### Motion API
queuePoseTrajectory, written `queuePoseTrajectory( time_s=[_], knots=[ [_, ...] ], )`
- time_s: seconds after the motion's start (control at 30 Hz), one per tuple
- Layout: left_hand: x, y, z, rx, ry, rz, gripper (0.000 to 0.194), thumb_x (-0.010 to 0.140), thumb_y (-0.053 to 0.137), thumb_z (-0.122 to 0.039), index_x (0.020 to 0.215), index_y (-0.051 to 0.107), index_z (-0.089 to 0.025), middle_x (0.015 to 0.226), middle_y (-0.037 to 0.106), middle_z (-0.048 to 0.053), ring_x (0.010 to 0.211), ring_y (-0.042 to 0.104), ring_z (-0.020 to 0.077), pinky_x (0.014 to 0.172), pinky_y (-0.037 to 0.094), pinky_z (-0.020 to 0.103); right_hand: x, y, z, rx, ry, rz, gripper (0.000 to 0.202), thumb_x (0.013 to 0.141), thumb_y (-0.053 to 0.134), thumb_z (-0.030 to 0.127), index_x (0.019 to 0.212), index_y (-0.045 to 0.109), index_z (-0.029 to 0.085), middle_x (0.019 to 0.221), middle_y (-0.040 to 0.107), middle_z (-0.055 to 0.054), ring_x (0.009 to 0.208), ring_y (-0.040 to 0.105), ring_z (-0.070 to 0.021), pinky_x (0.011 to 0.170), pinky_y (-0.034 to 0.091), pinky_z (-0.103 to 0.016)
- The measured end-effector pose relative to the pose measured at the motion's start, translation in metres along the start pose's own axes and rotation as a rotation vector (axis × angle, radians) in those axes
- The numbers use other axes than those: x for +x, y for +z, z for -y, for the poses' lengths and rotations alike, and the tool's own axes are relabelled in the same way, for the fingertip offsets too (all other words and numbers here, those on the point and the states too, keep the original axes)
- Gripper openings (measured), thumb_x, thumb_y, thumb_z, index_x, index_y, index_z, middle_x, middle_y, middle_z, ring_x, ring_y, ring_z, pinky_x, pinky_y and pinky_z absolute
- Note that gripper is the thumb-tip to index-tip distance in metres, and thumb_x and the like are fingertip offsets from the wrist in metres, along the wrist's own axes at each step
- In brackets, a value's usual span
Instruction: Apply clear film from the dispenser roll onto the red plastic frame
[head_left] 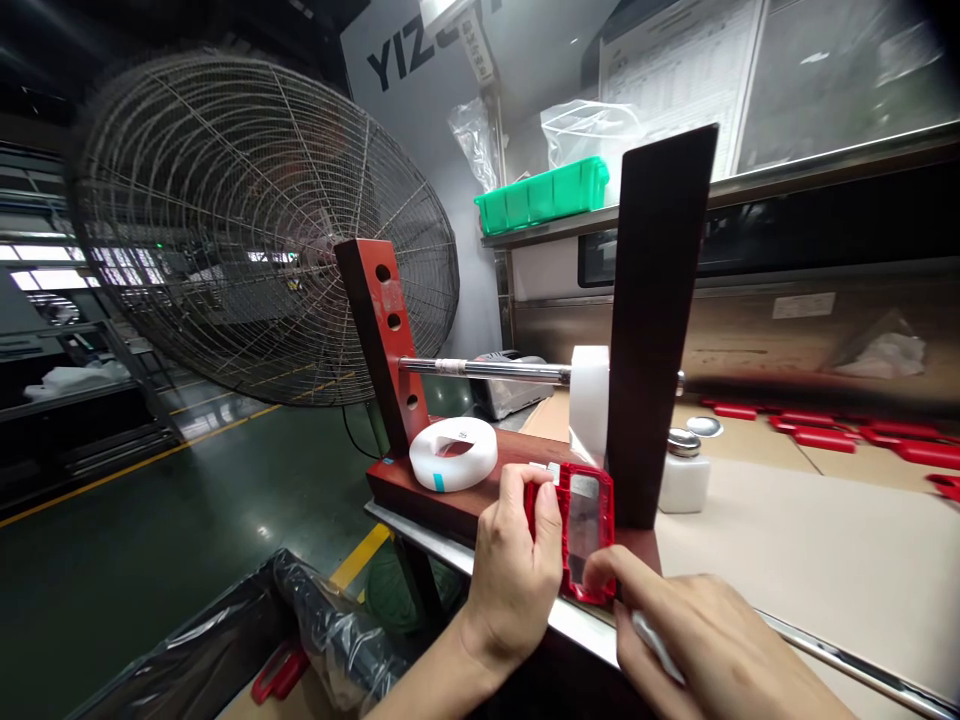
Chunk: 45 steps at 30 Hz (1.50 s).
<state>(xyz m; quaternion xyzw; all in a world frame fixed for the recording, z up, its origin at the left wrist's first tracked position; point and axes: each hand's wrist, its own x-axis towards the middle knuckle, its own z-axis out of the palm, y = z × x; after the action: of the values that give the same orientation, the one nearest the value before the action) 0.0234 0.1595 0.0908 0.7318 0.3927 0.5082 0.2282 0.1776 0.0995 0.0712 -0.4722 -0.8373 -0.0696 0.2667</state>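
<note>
Your left hand (517,570) clamps the red frame (581,535) at the worktop's (787,560) front edge; your right hand (697,640) presses a fingertip on its clear film, apparently partway applied, with something white tucked in its palm. Below left, a black-lined bin (225,650) holds one red piece (277,672).

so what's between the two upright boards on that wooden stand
In the head view, a metal rod spans them, carrying a white roll; another white tape roll lies flat on the base.
</note>
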Motion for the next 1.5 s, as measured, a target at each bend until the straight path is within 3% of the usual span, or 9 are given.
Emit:
queuePoseTrajectory(
  time_s=[0.2, 0.47, 0.6, 0.73, 0.9, 1.0, 1.1, 1.27, 1.5],
  knots=[
    [-0.002, 0.0, 0.001, -0.042, -0.042, 0.006, 0.014, 0.098, 0.037, -0.028, 0.095, 0.049, -0.021, 0.067, 0.054, -0.005, 0.056, 0.05, 0.0116, 0.058, 0.04, 0.025, 0.0, 0.003, -0.001, -0.044, 0.063, 0.104, 0.025, 0.086, 0.029, 0.009, 0.097, 0.046, 0.024, 0.066, 0.061, 0.004, 0.054, 0.061, -0.0183, 0.049, 0.039, -0.032],
    [0.0, 0.0, -0.001, -0.055, -0.063, 0.011, 0.015, 0.098, 0.037, -0.03, 0.095, 0.049, -0.022, 0.068, 0.053, -0.005, 0.056, 0.05, 0.0108, 0.058, 0.039, 0.025, 0.008, -0.007, -0.001, 0.269, -0.048, -0.144, 0.03, 0.086, 0.033, 0.01, 0.106, 0.05, 0.026, 0.082, 0.074, 0.004, 0.065, 0.07, -0.0119, 0.043, 0.043, -0.02],
    [-0.001, 0.001, -0.002, -0.047, -0.051, -0.002, 0.015, 0.098, 0.036, -0.029, 0.094, 0.049, -0.022, 0.072, 0.057, -0.004, 0.061, 0.053, 0.0109, 0.06, 0.041, 0.024, 0.006, 0.001, 0.0, 0.242, 0.02, -0.174, 0.032, 0.083, 0.039, 0.012, 0.105, 0.051, 0.031, 0.088, 0.073, 0.009, 0.067, 0.069, -0.0096, 0.054, 0.051, -0.017],
    [-0.001, 0.001, 0.0, -0.044, -0.071, 0.011, 0.017, 0.098, 0.036, -0.031, 0.094, 0.049, -0.022, 0.069, 0.055, -0.005, 0.058, 0.051, 0.0114, 0.057, 0.04, 0.025, 0.005, -0.002, 0.001, 0.214, -0.069, -0.231, 0.038, 0.081, 0.038, 0.008, 0.111, 0.048, 0.03, 0.082, 0.072, 0.01, 0.057, 0.065, -0.0078, 0.049, 0.048, -0.014],
    [0.001, 0.0, 0.001, -0.053, -0.067, 0.001, 0.015, 0.098, 0.038, -0.03, 0.094, 0.049, -0.021, 0.074, 0.058, -0.003, 0.063, 0.054, 0.0123, 0.062, 0.042, 0.025, 0.007, -0.007, -0.005, -0.085, -0.071, -0.216, 0.051, 0.087, 0.038, 0.011, 0.138, 0.036, 0.011, 0.06, 0.061, 0.008, 0.044, 0.056, -0.01, 0.042, 0.043, -0.02],
    [0.001, -0.001, 0.0, -0.05, -0.065, -0.005, 0.014, 0.098, 0.039, -0.029, 0.094, 0.049, -0.021, 0.074, 0.057, -0.003, 0.063, 0.053, 0.0123, 0.062, 0.042, 0.025, 0.011, -0.003, -0.01, -0.329, -0.1, -0.259, 0.059, 0.084, 0.036, 0.011, 0.142, 0.03, 0.003, 0.053, 0.057, 0.006, 0.036, 0.051, -0.0131, 0.036, 0.038, -0.026],
    [0.001, -0.002, 0.0, -0.039, -0.061, 0.001, 0.014, 0.098, 0.038, -0.029, 0.094, 0.049, -0.021, 0.072, 0.057, -0.003, 0.061, 0.053, 0.0122, 0.06, 0.041, 0.025, 0.015, 0.0, -0.012, -0.497, -0.106, -0.31, 0.063, 0.075, 0.038, 0.005, 0.137, 0.035, 0.005, 0.049, 0.052, 0.006, 0.032, 0.048, -0.0143, 0.033, 0.032, -0.028],
    [0.001, 0.0, 0.0, -0.063, -0.029, 0.023, 0.014, 0.098, 0.038, -0.029, 0.096, 0.049, -0.021, 0.071, 0.055, -0.004, 0.058, 0.05, 0.0111, 0.058, 0.04, 0.024, 0.016, -0.003, -0.01, -0.578, -0.117, -0.256, 0.069, 0.067, 0.048, 0.005, 0.135, 0.037, 0.003, 0.055, 0.051, 0.005, 0.039, 0.051, -0.0129, 0.037, 0.031, -0.027],
    [0.004, -0.002, -0.006, -0.076, -0.115, 0.013, 0.014, 0.098, 0.039, -0.029, 0.095, 0.05, -0.021, 0.067, 0.051, -0.005, 0.056, 0.048, 0.0111, 0.055, 0.038, 0.024, 0.013, 0.003, -0.011, -0.594, -0.025, -0.299, 0.068, 0.079, 0.048, 0.015, 0.145, 0.03, 0.011, 0.054, 0.052, 0.002, 0.042, 0.047, -0.0124, 0.042, 0.031, -0.023]
  ],
)
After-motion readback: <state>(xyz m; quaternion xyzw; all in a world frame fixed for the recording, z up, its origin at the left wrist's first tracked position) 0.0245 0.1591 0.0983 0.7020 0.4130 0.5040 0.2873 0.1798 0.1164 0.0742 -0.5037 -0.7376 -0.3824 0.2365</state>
